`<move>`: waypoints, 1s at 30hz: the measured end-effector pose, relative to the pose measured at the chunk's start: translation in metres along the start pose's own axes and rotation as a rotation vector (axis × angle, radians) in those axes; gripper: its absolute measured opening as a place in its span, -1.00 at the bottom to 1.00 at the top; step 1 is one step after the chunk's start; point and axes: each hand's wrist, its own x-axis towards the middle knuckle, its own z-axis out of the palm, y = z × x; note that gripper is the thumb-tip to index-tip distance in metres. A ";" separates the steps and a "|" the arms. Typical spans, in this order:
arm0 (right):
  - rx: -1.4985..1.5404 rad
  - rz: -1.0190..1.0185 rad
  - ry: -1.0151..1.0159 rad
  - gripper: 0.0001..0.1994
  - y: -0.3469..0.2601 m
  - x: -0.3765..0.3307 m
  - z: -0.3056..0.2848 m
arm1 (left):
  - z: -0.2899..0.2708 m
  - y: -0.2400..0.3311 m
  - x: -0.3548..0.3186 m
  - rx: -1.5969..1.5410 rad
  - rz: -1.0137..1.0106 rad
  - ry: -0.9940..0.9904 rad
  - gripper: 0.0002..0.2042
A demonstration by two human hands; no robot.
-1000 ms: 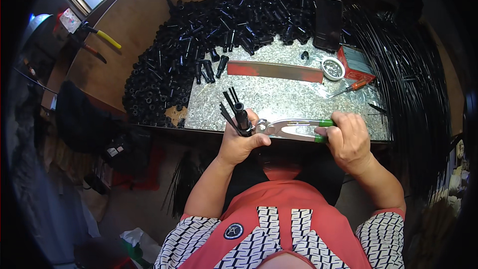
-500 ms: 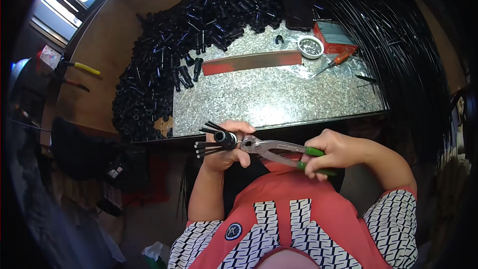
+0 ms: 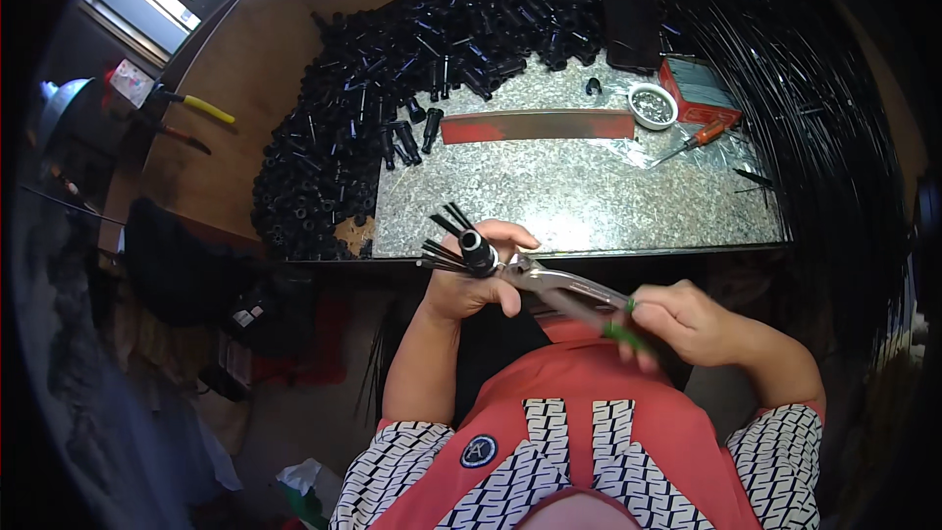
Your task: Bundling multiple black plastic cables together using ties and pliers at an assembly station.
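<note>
My left hand (image 3: 459, 292) is closed around a black tubular fitting (image 3: 478, 253), its hollow end turned up. Several thin black rods (image 3: 444, 255) stick out past that hand, beside the fitting. The metal jaws of a pair of pliers (image 3: 574, 287) meet a pale ring at the fitting's lower side; whether they grip it I cannot tell. Closed on the pliers' green handles is my right hand (image 3: 679, 322), its lower fingers smeared by motion. Both hands are in front of the near edge of the speckled worktop (image 3: 579, 196).
A heap of black tubular fittings (image 3: 324, 128) covers the worktop's left and back. Farther right are a red flat bar (image 3: 540, 126), a white bowl (image 3: 673, 120) of small metal bits, a red box (image 3: 699, 88), an orange-handled screwdriver (image 3: 706, 132), a phone (image 3: 628, 20) and long black strands (image 3: 814, 108).
The whole view has shifted, so the worktop appears farther right. The pliers slant more steeply down toward my right hand, whose fingers have moved on the handles. Both hands keep their hold.
</note>
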 end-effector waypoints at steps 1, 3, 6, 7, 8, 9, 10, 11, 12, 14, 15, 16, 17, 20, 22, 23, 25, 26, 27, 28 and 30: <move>0.361 0.126 -0.143 -0.65 0.009 0.002 0.001 | -0.006 -0.003 -0.004 -0.005 -0.076 -0.035 -0.25; 0.451 0.245 -0.282 -0.79 0.014 0.007 -0.006 | -0.007 -0.003 0.001 0.077 0.047 -0.090 -0.32; -0.221 -0.060 -0.033 -0.66 0.002 0.004 0.002 | -0.004 0.001 0.000 0.060 -0.025 -0.015 -0.37; -0.414 -0.101 0.197 -0.51 0.000 0.002 0.008 | -0.006 0.000 0.000 0.077 -0.003 0.014 -0.36; -0.673 -0.405 0.382 -0.48 0.012 0.004 0.007 | -0.007 -0.001 0.001 0.094 0.021 0.037 -0.35; -0.840 -0.547 0.498 -0.49 0.016 0.009 0.005 | -0.008 0.000 0.000 0.084 0.011 0.047 -0.33; -1.003 -0.690 0.615 -0.49 0.018 0.013 0.002 | -0.007 0.003 0.001 0.086 0.017 0.052 -0.33; -0.991 -0.655 0.560 -0.58 0.020 0.012 -0.003 | -0.004 0.007 0.002 0.010 -0.052 0.028 -0.33; -0.786 -0.582 0.420 -0.74 0.024 0.012 -0.004 | -0.002 0.008 0.003 -0.068 -0.123 0.003 -0.33; 0.204 0.098 -0.059 -0.69 0.018 0.007 -0.007 | -0.004 0.002 0.005 -0.057 -0.034 0.006 -0.33; 0.417 0.162 -0.201 -0.61 0.028 0.010 -0.014 | -0.006 0.000 0.005 -0.002 -0.038 -0.058 -0.33; 0.286 0.229 -0.234 -0.75 0.025 0.011 -0.017 | -0.008 -0.002 0.004 0.051 -0.043 -0.124 -0.33; 0.103 0.193 -0.191 -0.72 0.016 0.012 -0.014 | -0.009 -0.001 0.004 0.072 -0.020 -0.156 -0.38; -0.660 -0.154 0.093 -0.47 0.007 0.015 -0.010 | -0.003 -0.006 0.001 0.006 -0.089 -0.043 -0.43; -0.990 -0.385 0.395 -0.39 0.028 0.020 -0.009 | 0.003 -0.005 0.005 0.015 -0.075 -0.056 -0.45; -1.000 -0.305 0.404 -0.35 0.020 0.019 -0.009 | 0.006 -0.007 0.004 -0.008 -0.051 -0.016 -0.43; -1.026 -0.331 0.419 -0.32 0.017 0.023 -0.011 | 0.008 -0.007 0.004 -0.034 -0.082 0.008 -0.34; -1.051 -0.364 0.435 -0.30 0.016 0.026 -0.011 | 0.008 -0.008 0.003 -0.038 -0.084 0.010 -0.34; -1.013 -0.372 0.393 -0.30 0.011 0.025 -0.012 | 0.008 -0.010 0.003 -0.056 -0.102 0.011 -0.30; -1.014 -0.371 0.388 -0.30 0.011 0.025 -0.013 | 0.007 -0.011 0.003 -0.074 -0.119 0.014 -0.27; -0.932 -0.315 0.284 -0.34 0.012 0.025 -0.014 | 0.007 -0.012 0.002 -0.089 -0.122 0.017 -0.26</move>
